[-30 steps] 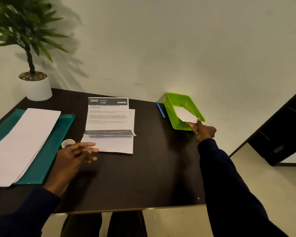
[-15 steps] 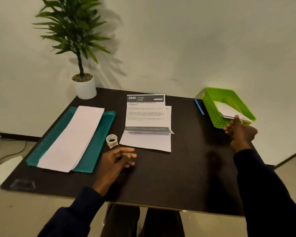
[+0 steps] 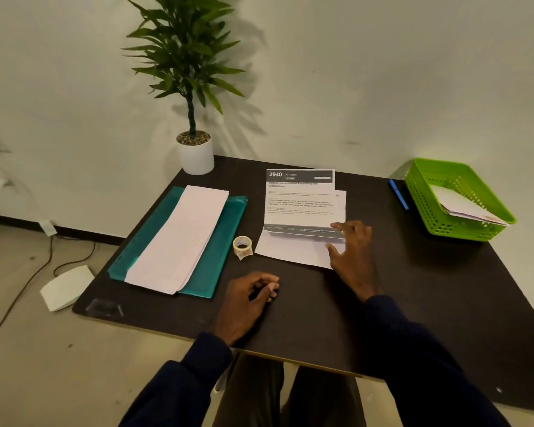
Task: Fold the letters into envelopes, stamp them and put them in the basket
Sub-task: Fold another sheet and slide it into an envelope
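Right grip (image 3: pixel 350 248), fingers spread, has quit the green basket (image 3: pixel 450 232), envelope (image 3: pixel 463 204) left inside off to its right, and now rests on the printed letter (image 3: pixel 299 204) beneath; left grip (image 3: pixel 247 298) loosely curled, empty; next fold judged due.

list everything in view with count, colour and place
table: 1, dark brown, middle of the view
potted plant: 1, green in a white pot, table's far left corner
folder: 1, teal, left side of the table
paper pile: 1, white, on the folder
small roll: 1, whitish, between the folder and the letters
letters: a few overlapping sheets, white with dark print, table centre
pen: 1, blue, just left of the basket
basket: 1, green, table's right edge
envelopes: count unclear, white, in the basket
flat device: 1, white, on the floor at left
left hand: on the table, loosely curled, holding nothing
right hand: fingers spread on the letters
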